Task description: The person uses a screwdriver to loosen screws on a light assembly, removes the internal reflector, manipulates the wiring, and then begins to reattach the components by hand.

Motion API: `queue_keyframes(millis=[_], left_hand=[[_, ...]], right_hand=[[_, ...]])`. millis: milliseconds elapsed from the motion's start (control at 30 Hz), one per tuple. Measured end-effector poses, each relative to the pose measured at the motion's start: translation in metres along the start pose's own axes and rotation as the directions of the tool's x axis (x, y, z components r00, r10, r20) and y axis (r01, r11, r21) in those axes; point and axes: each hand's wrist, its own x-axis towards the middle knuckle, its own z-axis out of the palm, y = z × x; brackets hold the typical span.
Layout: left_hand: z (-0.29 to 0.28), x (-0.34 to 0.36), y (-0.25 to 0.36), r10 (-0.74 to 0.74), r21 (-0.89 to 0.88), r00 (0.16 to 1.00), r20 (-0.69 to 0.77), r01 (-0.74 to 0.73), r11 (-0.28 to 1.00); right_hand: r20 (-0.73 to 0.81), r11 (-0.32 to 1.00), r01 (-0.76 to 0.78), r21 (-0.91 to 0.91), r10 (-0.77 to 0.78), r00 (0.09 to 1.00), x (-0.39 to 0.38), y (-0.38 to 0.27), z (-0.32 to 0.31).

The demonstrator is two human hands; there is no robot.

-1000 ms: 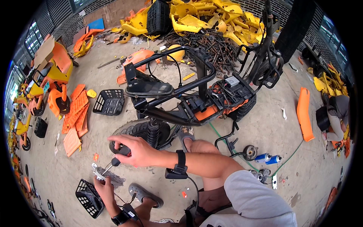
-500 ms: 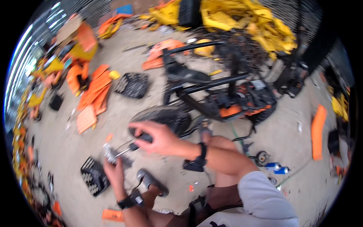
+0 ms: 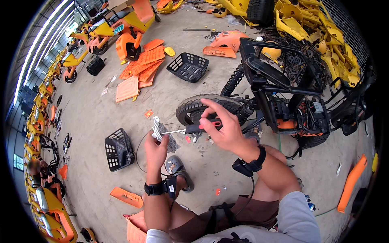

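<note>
My left hand (image 3: 156, 153) is closed around a small silver-grey metal part (image 3: 157, 128), its thumb against the near side. A thin cable runs beside it. My right hand (image 3: 227, 131) grips the black-and-red handle of a screwdriver (image 3: 193, 128), with a finger lifted off the handle. The screwdriver's shaft points left and its tip reaches the metal part; whether it sits in a screw is too small to tell. Just beyond my right hand lies the rear tyre (image 3: 190, 108) of a stripped black scooter frame (image 3: 279, 87).
Black plastic baskets (image 3: 119, 150) (image 3: 188, 67) sit on the concrete floor. Orange panels (image 3: 146, 65) are stacked further off, and a long orange strip (image 3: 351, 184) lies right. Yellow body parts (image 3: 340, 44) are heaped far right. Yellow-and-orange scooters (image 3: 133, 24) line the left.
The view has swung, so the scooter frame and floor items sit further right. Both hands keep their hold, and the screwdriver still meets the metal part.
</note>
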Motion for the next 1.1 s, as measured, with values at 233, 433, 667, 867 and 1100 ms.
queue_keyframes(millis=[233, 433, 667, 867, 1100], left_hand=[[0.003, 0.000, 0.008, 0.004, 0.052, 1.000, -0.005, -0.004, 0.999], [0.002, 0.000, 0.006, -0.009, -0.027, 1.000, -0.016, 0.008, 1.000], [0.001, 0.002, -0.001, 0.005, 0.010, 1.000, -0.019, -0.005, 1.000], [0.002, 0.002, -0.008, 0.024, -0.061, 0.998, -0.063, -0.027, 0.998], [0.005, 0.005, -0.010, 0.049, 0.020, 0.997, -0.054, -0.048, 0.999]], right_hand=[[-0.046, 0.977, 0.196, -0.089, -0.201, 0.978, 0.004, -0.004, 0.004], [0.012, 0.979, 0.190, -0.076, -0.190, 0.982, 0.001, -0.004, 0.004], [0.001, 0.988, 0.147, -0.038, -0.147, 0.989, 0.000, -0.009, 0.005], [0.038, 0.976, 0.214, -0.030, -0.213, 0.976, 0.002, -0.012, 0.003], [0.010, 0.989, 0.144, -0.036, -0.144, 0.990, -0.003, -0.003, 0.006]])
